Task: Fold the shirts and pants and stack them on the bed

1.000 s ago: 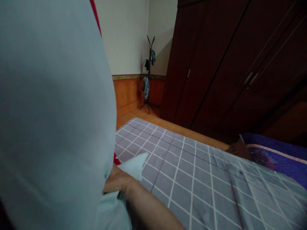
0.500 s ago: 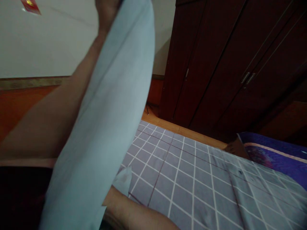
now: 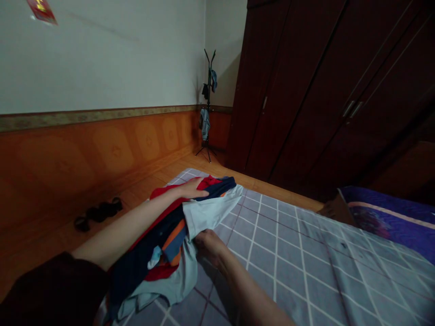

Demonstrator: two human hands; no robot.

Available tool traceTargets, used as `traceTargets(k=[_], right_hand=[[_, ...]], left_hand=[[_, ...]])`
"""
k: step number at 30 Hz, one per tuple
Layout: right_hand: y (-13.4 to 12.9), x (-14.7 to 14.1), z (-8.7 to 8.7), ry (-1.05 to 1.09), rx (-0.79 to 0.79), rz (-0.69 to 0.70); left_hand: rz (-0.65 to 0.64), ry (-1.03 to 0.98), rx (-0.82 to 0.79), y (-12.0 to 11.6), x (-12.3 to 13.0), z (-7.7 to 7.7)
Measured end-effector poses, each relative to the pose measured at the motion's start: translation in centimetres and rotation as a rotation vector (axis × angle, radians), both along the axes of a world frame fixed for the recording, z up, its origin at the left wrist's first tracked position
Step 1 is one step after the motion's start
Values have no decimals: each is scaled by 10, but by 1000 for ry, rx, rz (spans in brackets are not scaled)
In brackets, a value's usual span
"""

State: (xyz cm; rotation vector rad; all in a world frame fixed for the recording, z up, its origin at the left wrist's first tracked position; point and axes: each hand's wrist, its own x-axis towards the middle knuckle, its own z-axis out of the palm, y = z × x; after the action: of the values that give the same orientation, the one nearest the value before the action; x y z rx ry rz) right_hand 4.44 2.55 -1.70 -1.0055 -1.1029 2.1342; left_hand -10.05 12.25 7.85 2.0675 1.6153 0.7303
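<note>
1. The garment (image 3: 175, 244), red, navy, white and orange, lies rumpled on the checked bed (image 3: 272, 253); it runs under the left hand (image 3: 193, 188) from that hand's 2 o'clock round to its 7, and spreads from 12 to 8 o'clock of the right hand (image 3: 209, 243).
2. The left grip is wide, fingers stretched out, resting on the red and navy cloth.
3. The right fingers bend against the white cloth's edge; I cannot tell whether that grip pinches it.
4. The left forearm (image 3: 136, 226) reaches in from 7 o'clock, the right forearm (image 3: 248, 285) from 5.
5. Counted: two hands, one garment, one bed, one coat rack (image 3: 208, 104) at 12 o'clock.
</note>
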Motion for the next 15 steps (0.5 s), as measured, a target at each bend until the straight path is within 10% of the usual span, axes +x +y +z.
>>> traceTargets(k=[4,15], right_hand=[[0,45,-2,-130,107,-46],[9,153,-10,-319,287,-296]], left_hand=[[90,101,-125,-36,-35,-54],[269,549,-69,-66,-12,-92]])
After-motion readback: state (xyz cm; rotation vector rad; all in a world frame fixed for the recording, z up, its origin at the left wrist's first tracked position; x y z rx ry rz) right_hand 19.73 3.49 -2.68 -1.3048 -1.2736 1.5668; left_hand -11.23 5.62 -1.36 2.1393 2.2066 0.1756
